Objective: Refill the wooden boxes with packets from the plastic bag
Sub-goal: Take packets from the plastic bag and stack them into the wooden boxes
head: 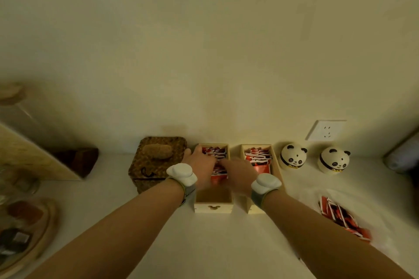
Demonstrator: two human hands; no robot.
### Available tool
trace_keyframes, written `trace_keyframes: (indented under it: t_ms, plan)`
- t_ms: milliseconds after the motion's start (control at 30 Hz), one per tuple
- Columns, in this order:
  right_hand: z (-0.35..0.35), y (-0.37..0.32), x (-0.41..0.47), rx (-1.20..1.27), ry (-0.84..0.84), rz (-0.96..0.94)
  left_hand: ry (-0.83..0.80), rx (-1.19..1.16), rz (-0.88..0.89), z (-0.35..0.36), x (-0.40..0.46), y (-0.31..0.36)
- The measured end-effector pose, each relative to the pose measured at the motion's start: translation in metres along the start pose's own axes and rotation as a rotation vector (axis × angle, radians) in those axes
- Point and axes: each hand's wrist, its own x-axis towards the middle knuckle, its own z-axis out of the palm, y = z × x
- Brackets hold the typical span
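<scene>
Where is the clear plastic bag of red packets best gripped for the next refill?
Probably by the packets' upper ends, from above and the left: the clear plastic bag lies flat on the white counter, red packets fanned toward the wooden boxes. Its mouth is too blurred to tell.

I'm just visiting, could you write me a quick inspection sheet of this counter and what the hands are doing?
Surface: pale counter, dimly lit.
Job's things: left wooden box part filled with red packets; right wooden box fuller; plastic bag holds more.
Clutter: woven box, two panda jars, wooden tray.
Hands: left hand and right hand both in the left box on packets; grip blurred.
Cables: nothing seen.
Surroundings: plain wall, wall socket.
</scene>
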Motion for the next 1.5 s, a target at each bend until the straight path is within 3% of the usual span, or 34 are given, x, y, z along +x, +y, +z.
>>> trace_keyframes:
  t_ms: [200, 467, 1000, 1233, 1500]
  plan:
    - [0.014, 0.002, 0.028, -0.21, -0.047, -0.014, -0.039, 0.038, -0.044, 0.015, 0.024, 0.003]
    - [0.018, 0.005, 0.031, -0.019, -0.09, -0.003, -0.032, 0.08, -0.102, 0.013, 0.023, 0.003]
    - [-0.008, -0.006, -0.002, -0.082, 0.067, 0.066, 0.064, 0.067, -0.061, 0.002, -0.003, 0.008]
    - [-0.022, -0.002, -0.049, -0.068, 0.167, 0.199, 0.17, -0.009, 0.082, -0.01, -0.024, 0.024]
    - [-0.024, 0.028, -0.135, -0.014, 0.195, 0.496, 0.201, -0.076, 0.326, -0.007, -0.026, 0.099]
